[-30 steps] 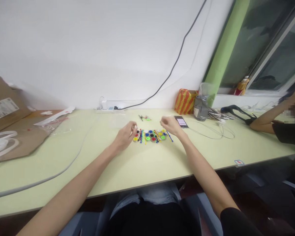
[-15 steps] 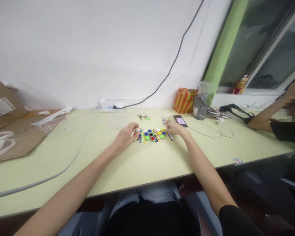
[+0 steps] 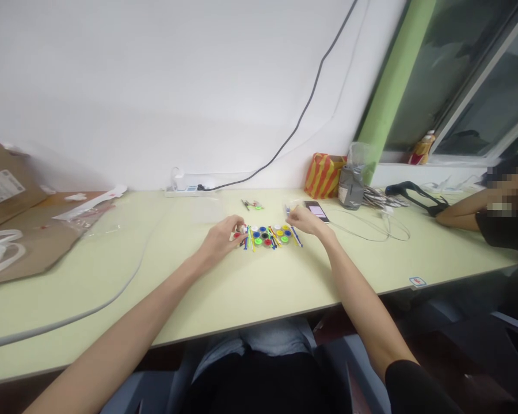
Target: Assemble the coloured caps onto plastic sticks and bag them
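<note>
Left hand (image 3: pixel 219 240) at nine o'clock of the coloured caps and sticks (image 3: pixel 268 236), fingertips pinched on a small red piece (image 3: pixel 237 234). Right hand (image 3: pixel 303 221) at two o'clock, fingers curled; grip unclear. Cluster mid-worktop (image 3: pixel 250 287), phone (image 3: pixel 316 211) just beyond.

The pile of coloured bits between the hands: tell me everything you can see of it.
The pile of coloured bits is a tight cluster of small round caps or discs in blue, yellow, green, red, black and white, mixed with thin sticks in blue, yellow and green lying across them. They look like plastic. It lies flat on the pale green table, just short of the phone. The left hand touches its left edge at a red piece; the right hand sits at its right edge.
</note>
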The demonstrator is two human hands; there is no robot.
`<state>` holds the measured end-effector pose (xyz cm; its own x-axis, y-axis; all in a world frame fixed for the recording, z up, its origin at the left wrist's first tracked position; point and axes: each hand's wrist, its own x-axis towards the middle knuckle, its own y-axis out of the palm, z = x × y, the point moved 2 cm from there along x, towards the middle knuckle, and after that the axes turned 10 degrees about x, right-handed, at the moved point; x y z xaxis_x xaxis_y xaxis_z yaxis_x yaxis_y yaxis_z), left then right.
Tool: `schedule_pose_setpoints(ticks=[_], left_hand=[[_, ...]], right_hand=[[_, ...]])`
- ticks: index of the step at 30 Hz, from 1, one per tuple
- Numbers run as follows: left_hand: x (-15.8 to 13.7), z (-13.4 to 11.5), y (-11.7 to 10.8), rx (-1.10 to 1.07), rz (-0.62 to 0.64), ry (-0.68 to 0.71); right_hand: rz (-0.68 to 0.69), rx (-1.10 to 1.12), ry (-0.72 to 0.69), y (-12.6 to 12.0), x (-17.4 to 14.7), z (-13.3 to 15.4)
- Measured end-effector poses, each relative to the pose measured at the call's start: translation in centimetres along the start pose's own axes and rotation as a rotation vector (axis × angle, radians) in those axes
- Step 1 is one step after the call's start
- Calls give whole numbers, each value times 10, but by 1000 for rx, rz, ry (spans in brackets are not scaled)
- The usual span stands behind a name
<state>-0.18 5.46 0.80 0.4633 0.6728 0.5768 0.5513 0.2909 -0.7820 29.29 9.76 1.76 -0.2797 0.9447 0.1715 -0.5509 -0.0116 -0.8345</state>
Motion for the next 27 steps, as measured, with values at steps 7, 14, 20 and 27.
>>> schedule_pose_setpoints(ticks=[7, 14, 20, 27], left_hand=[[0, -8, 2, -62, 16, 40], [-1, -17, -2, -187, 7, 8], [-1, -18, -4, -226, -13, 10], [-1, -21, -3, -217, 3, 30]], right_hand=[[125, 725, -304, 31, -12, 71], [95, 877, -324, 50, -16, 93], [167, 1008, -253, 59, -13, 86], [139, 976, -277, 55, -9, 83]])
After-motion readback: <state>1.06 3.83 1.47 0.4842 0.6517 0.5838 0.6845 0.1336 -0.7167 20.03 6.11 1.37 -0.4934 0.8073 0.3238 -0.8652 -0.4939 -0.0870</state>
